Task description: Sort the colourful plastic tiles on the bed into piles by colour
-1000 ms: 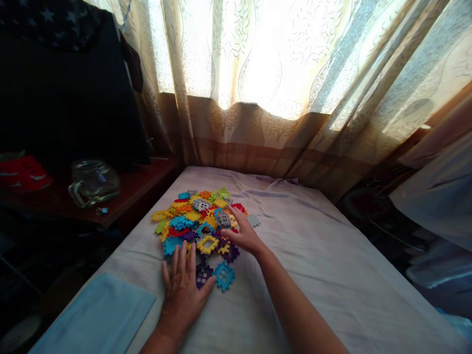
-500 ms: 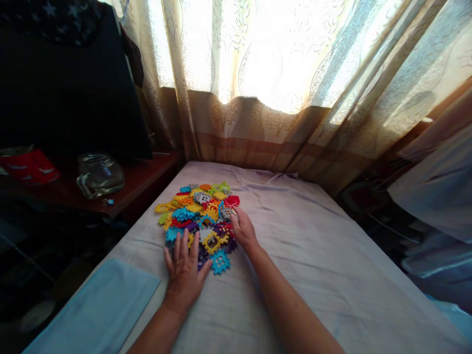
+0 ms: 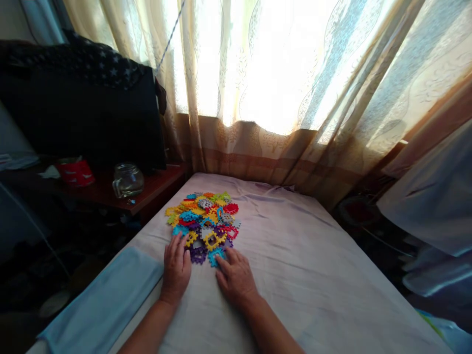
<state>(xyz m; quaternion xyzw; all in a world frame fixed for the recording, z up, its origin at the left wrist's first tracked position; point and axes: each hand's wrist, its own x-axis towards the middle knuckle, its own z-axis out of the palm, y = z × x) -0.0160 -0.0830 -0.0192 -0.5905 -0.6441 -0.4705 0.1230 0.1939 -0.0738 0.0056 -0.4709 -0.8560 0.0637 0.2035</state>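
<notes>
A heap of colourful toothed plastic building pieces (image 3: pixel 199 212) lies on the pale bedsheet, in yellow, blue, red, purple, grey, orange and green. At its near left edge rests my left hand (image 3: pixel 177 268), fingers stretched out and touching the border of the heap, nothing held. My right hand (image 3: pixel 236 276) lies palm down at the near right edge, fingers apart, its fingertips on a light blue square piece (image 3: pixel 214 256) that they partly cover. A yellow square frame piece (image 3: pixel 214 241) sits just beyond, beside a purple piece (image 3: pixel 199 255).
A folded light blue cloth (image 3: pixel 106 300) lies along the left edge of the sheet (image 3: pixel 313 275). On the brown desk (image 3: pixel 151 191) stand a glass jug (image 3: pixel 128 181), a red container (image 3: pixel 75 172) and a dark screen (image 3: pixel 92 118). Curtains (image 3: pixel 250 142) hang behind.
My right hand has moved from the heap's right side toward me, onto the light blue piece. My left hand has shifted slightly, its fingers closer together. The view has tilted up and turned left.
</notes>
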